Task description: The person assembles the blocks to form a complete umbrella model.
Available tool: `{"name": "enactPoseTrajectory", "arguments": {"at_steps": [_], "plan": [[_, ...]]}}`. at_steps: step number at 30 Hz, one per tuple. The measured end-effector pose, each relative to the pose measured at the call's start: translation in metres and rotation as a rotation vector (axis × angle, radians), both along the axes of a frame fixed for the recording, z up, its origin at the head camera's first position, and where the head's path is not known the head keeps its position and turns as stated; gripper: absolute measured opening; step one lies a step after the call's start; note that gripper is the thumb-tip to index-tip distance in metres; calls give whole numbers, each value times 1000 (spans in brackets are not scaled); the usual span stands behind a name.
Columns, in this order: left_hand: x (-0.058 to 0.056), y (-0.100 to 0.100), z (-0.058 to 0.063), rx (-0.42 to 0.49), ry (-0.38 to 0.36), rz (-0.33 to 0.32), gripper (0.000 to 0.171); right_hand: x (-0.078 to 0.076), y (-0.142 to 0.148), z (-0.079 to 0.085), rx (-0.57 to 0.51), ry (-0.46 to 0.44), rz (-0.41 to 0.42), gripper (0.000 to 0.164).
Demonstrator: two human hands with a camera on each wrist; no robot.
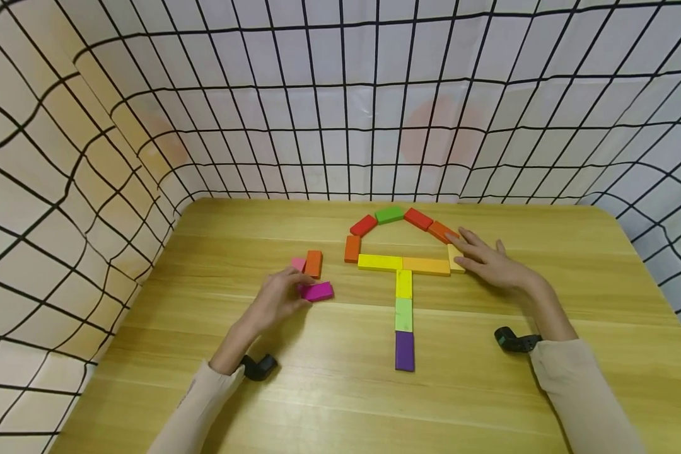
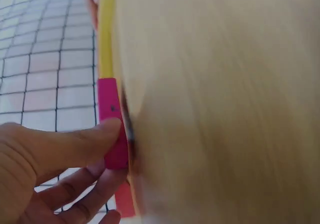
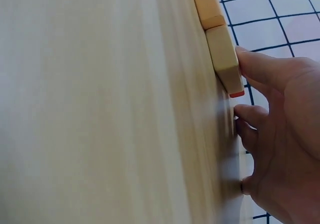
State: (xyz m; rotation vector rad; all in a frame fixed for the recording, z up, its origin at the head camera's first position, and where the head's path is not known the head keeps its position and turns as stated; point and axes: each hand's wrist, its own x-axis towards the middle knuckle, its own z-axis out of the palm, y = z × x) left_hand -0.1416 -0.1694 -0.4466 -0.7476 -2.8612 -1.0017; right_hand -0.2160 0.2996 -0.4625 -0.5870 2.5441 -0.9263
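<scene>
My left hand (image 1: 278,296) pinches a magenta wooden block (image 1: 319,291) between thumb and fingers, low over the left part of the table. The left wrist view shows the thumb (image 2: 107,134) on the block's face. A pink block (image 1: 298,263) and an orange block (image 1: 314,263) lie just beyond that hand. My right hand (image 1: 496,265) is spread at the right end of the block figure, its thumb touching a pale yellow block (image 1: 456,258). Its fingers are extended near an orange-red block (image 1: 442,231). Part of the pale block is hidden by the hand.
Red, green and orange blocks form an arch around a green block (image 1: 389,215). Below it runs a row with a yellow block (image 1: 379,262) and an amber block (image 1: 425,266). A stem leads down to a purple block (image 1: 405,351). Black-gridded cloth (image 1: 329,126) borders the table.
</scene>
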Motion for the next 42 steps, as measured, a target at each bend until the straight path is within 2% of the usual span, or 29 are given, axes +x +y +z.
{"name": "enactPoseTrajectory", "arguments": {"at_steps": [4, 9, 21, 26, 30, 37, 42], "plan": [[10, 11, 7, 78, -111, -136, 31, 1, 1, -2, -9, 5, -11, 65], [26, 31, 14, 71, -245, -284, 29, 3, 0, -1, -8, 0, -17, 65], [52, 66, 12, 0, -329, -527, 28, 4, -1, 2, -26, -3, -24, 65], [55, 74, 8, -6, -344, -556, 28, 3, -1, 1, -26, -13, -22, 65], [56, 76, 4, -25, -338, -535, 29, 3, -1, -1, -28, -17, -29, 65], [62, 77, 6, -89, -398, -517, 37, 3, -1, -1, -34, -19, -32, 65], [68, 81, 9, -154, -354, -529, 44, 3, -1, -1, -23, -8, -25, 65]]}}
